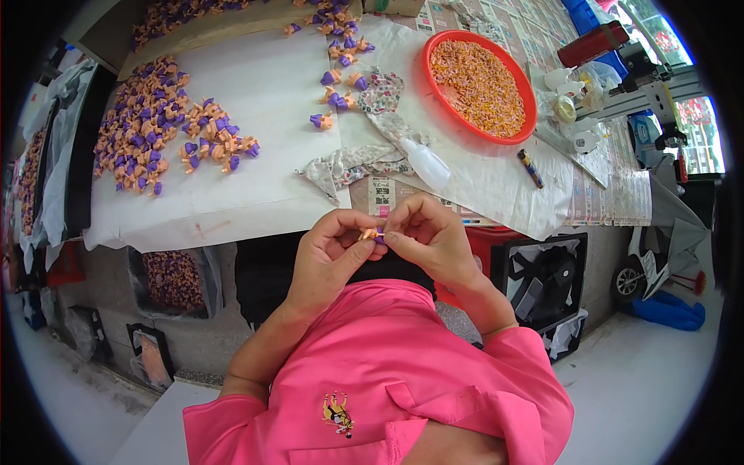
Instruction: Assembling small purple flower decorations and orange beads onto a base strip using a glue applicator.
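Observation:
Just off the near edge of the table, my left hand (335, 246) is closed round a small peach-and-purple plastic figure (370, 233), pinching it between thumb and fingers. From the other side my right hand (431, 239) has its thumb and fingertips pressed together at the figure's purple end. Whether a tiny separate piece is also in those right fingertips cannot be seen. Beyond my hands on the white sheet lies a similar single figure (321, 121). Farther left, a big pile of such figures (143, 128) covers the sheet.
A red round tray (532, 124) holds many small yellow, orange and pink pieces. A white squeeze bottle (427, 164) lies on a flowered cloth (341, 169), with a dark marker-like tube (531, 168) farther right. Under the table stands a lined bin (215, 291) of small parts.

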The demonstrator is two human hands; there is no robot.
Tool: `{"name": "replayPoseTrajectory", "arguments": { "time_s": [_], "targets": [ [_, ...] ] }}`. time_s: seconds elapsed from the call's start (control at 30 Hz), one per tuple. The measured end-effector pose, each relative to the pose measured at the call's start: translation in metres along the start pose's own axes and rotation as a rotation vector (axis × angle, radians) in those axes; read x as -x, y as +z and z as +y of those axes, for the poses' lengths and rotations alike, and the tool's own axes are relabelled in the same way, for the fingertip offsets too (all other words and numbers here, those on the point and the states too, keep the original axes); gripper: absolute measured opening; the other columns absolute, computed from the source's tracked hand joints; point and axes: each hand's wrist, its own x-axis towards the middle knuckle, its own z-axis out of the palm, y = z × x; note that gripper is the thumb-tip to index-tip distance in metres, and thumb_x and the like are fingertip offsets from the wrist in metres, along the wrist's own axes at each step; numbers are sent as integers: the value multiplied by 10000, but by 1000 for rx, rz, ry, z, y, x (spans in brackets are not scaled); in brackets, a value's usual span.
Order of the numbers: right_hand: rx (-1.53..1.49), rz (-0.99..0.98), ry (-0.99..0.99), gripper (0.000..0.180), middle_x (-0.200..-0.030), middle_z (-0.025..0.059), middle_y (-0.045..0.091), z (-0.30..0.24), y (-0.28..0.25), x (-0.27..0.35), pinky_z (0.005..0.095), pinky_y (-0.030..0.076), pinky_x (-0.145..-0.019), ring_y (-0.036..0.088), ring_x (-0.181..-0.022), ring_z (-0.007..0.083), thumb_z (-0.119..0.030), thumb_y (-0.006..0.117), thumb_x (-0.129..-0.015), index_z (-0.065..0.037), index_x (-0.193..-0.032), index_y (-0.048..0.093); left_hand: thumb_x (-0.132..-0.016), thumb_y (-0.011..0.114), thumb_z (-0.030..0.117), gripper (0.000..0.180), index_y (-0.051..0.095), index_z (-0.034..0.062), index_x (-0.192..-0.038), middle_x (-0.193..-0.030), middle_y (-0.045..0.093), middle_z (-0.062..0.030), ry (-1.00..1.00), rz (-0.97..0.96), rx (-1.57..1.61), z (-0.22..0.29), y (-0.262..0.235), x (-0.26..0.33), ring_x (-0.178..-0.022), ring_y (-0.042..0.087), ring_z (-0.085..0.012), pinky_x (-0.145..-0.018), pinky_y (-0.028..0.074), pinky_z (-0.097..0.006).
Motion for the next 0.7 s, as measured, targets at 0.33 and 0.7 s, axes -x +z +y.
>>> {"name": "replayPoseTrajectory", "arguments": {
  "time_s": [0.33, 0.7],
  "targets": [
    [408, 53, -197, 213, -945, 56, 592, -1, 4, 9, 239, 502, -754, 597, -850, 102, 64, 661, -827, -3, -971, 520, -841, 605, -92, 215, 557, -7, -1033, -1109, 534, -91, 259, -32, -136, -6, 4, -1, -976, 541, -105, -887, 442, -249],
    [339, 39, -125, 238, -981, 54, 594, -3, 6, 10, 237, 504, -778, 600, -868, 98, 49, 672, -827, 3, -1019, 540, -808, 613, -118, 211, 588, -17, -993, -1091, 550, -89, 322, 7, -243, -5, 4, 0, -937, 588, -108, -840, 496, -236]
  ]
}}
